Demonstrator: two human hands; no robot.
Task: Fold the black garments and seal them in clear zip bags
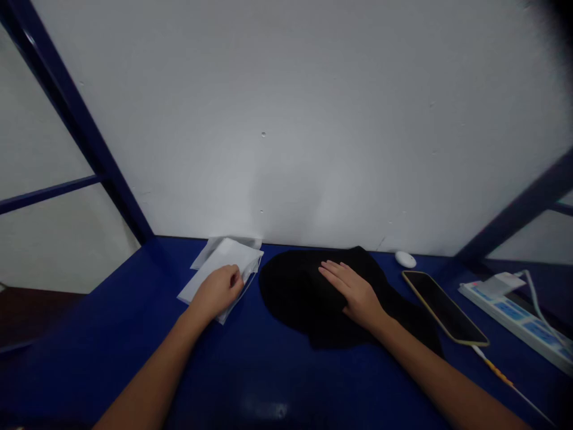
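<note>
My left hand (218, 291) rests on a small stack of white plastic bags (224, 260) near the back of the blue table (250, 370). Its fingers are curled and pinch the top bag's edge. My right hand (351, 289) lies flat, fingers stretched out together, on a piece of black cloth (295, 292) spread in a heap at the table's middle. The cloth runs under my right forearm toward the right.
A phone (443, 306) with a dark screen lies right of the cloth, a cable leading from its near end. A small white oval object (405, 259) sits by the white wall. A white power strip (514, 313) lies at far right. Dark blue frame posts (76, 119) stand at both sides.
</note>
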